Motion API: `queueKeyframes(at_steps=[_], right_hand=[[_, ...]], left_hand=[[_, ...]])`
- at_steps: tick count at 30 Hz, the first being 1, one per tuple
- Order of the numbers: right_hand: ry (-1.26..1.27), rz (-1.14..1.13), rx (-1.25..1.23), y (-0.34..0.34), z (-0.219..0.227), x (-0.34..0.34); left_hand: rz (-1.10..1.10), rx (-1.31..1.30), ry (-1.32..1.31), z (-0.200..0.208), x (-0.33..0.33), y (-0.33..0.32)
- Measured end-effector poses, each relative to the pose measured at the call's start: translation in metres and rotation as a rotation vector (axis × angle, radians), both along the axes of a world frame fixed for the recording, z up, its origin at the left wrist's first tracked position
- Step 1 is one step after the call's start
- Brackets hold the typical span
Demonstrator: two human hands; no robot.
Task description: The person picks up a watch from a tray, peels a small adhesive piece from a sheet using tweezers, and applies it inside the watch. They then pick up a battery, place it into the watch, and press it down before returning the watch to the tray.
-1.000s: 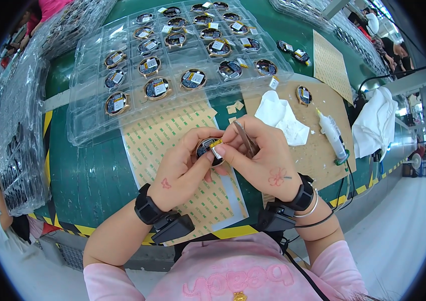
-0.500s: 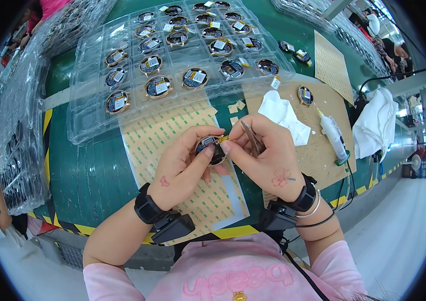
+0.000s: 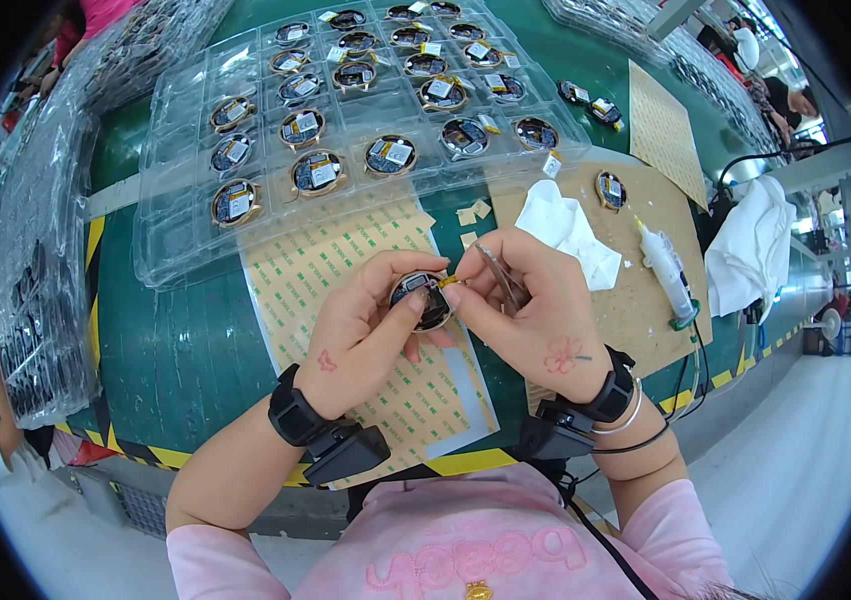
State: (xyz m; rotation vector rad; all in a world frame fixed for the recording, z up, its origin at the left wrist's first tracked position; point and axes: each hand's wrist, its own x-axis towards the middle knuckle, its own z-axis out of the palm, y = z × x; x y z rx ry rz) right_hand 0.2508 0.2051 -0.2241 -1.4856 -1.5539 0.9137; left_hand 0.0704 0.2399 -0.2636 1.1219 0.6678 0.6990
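Between the fingers of my left hand (image 3: 363, 325) is a round watch case (image 3: 432, 312) with its dark insides facing up. My left thumb presses on its face. My right hand (image 3: 537, 305) has thumb and forefinger pinched at the case's right edge, on a small yellow flex strip (image 3: 447, 281). A pair of metal tweezers (image 3: 501, 276) lies held within the same hand, slanting across the fingers. Both hands are above sheets of tan adhesive backing (image 3: 325, 268) on the green bench. The fingertips hide part of the case.
A clear compartment tray (image 3: 180, 225) full of similar watch cases stands ahead. To the right, a brown board (image 3: 635, 312) bears a white tissue (image 3: 567, 236), a single watch case (image 3: 610, 190) and a white soldering-type pen (image 3: 667, 272) with a cable. Wrapped trays (image 3: 40, 330) line the left.
The hands stay almost in place around the watch case. The tweezers in my right hand have tilted slightly, and my right fingers have shifted a little.
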Motion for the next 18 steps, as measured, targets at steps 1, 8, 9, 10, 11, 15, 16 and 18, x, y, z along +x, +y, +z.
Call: queueKeyframes(at_steps=[1, 8, 9, 10, 11, 15, 16, 18], right_hand=[[-0.017, 0.017, -0.005, 0.0, 0.0, 0.0], [-0.028, 0.029, 0.027, -0.001, -0.003, -0.007], [-0.008, 0.038, 0.024, -0.001, -0.004, -0.008], [-0.009, 0.038, 0.024, -0.001, -0.005, -0.009], [0.019, 0.03, 0.007, -0.001, -0.007, -0.01], [0.081, 0.005, -0.029, -0.001, -0.011, -0.013], [0.088, -0.003, -0.031, -0.001, -0.011, -0.014], [0.095, -0.01, -0.033, -0.001, -0.012, -0.016]], left_hand=[[0.007, -0.003, 0.001, 0.0, 0.0, 0.0], [0.044, -0.018, 0.009, 0.0, -0.002, -0.001], [0.051, 0.001, 0.019, 0.0, -0.002, -0.001], [0.058, 0.021, 0.028, 0.001, -0.002, 0.0], [0.065, 0.04, 0.037, 0.001, -0.002, 0.0], [0.066, 0.063, 0.034, -0.003, -0.003, 0.001], [0.067, 0.062, 0.034, -0.004, -0.004, 0.001], [0.058, 0.051, 0.01, -0.004, -0.005, 0.001]])
